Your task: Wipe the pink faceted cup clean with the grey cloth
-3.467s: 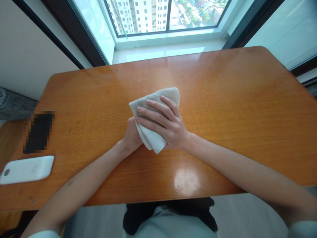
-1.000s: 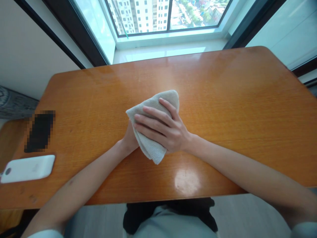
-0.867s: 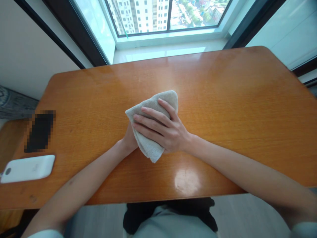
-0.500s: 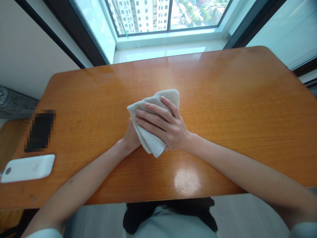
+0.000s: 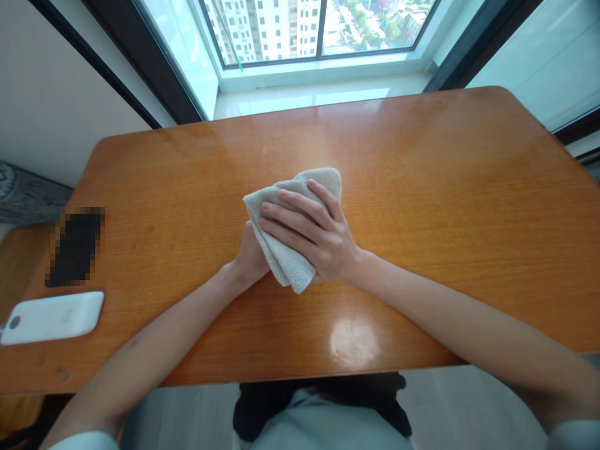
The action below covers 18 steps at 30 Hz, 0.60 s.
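A folded light-grey cloth (image 5: 281,253) is held above the middle of the brown wooden table, seen in the head view. My right hand (image 5: 323,234) lies over the top of it, fingers together and pressing it down, with the tips near the cloth's far left part. From the left, my left hand (image 5: 253,253) reaches under the cloth. Its fingers are covered, so I cannot see their grip or whether anything else is between the two hands.
On the wooden table's (image 5: 445,187) left side lie a blurred-out dark flat object (image 5: 75,247) and a white rounded device (image 5: 59,317), possibly a power bank. A window (image 5: 321,31) with a pale sill stands beyond the far edge. The near edge runs just before my body.
Both hands and the cloth have shifted very slightly right and away from me. The right hand keeps its place on the cloth.
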Each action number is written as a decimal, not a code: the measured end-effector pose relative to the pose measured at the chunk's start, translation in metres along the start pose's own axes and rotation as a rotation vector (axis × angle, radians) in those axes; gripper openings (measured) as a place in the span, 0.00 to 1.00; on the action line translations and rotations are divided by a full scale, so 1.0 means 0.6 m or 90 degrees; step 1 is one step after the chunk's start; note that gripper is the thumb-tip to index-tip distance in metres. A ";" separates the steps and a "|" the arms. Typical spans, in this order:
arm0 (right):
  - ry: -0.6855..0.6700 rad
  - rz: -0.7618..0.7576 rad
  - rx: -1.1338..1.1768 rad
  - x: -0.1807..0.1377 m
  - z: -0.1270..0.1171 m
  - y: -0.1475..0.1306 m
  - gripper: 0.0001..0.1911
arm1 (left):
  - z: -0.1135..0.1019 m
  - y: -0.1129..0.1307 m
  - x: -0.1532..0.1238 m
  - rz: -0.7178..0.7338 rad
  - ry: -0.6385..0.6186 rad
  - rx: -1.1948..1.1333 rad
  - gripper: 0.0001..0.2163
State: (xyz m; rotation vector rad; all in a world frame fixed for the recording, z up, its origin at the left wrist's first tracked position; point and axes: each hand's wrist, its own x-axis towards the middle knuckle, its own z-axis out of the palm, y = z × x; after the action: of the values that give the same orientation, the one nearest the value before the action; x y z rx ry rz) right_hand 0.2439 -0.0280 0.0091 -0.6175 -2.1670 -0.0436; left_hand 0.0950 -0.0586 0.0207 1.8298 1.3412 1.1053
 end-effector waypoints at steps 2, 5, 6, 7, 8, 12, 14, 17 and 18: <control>0.003 0.002 -0.005 0.000 0.000 0.001 0.34 | -0.007 0.003 0.006 -0.007 -0.016 0.011 0.24; 0.017 0.001 0.002 0.001 0.001 0.003 0.33 | -0.013 0.009 0.012 -0.007 -0.033 0.031 0.19; 0.023 -0.003 0.004 0.001 0.001 0.004 0.33 | -0.012 0.012 0.011 -0.003 -0.033 0.036 0.18; 0.030 -0.008 0.005 0.001 0.002 0.005 0.33 | -0.011 0.015 0.011 0.003 -0.032 0.039 0.18; 0.034 -0.009 0.006 0.001 0.002 0.005 0.32 | -0.009 0.018 0.009 0.010 -0.028 0.040 0.18; 0.028 0.018 0.020 0.000 0.004 0.005 0.32 | -0.004 0.026 0.004 0.027 -0.021 0.033 0.22; 0.028 0.031 0.023 -0.001 0.005 0.005 0.32 | -0.010 0.021 0.004 0.030 -0.035 0.036 0.22; 0.040 0.022 0.017 -0.001 0.006 0.007 0.33 | -0.028 0.002 0.007 0.036 -0.046 0.049 0.22; 0.042 0.020 0.017 -0.001 0.006 0.008 0.34 | -0.034 -0.008 0.010 0.038 -0.043 0.055 0.23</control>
State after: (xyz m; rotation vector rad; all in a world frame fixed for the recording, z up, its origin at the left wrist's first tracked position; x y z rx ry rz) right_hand 0.2439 -0.0233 0.0055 -0.6261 -2.0907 -0.0190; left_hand 0.0754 -0.0516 0.0280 1.9636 1.3218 1.0200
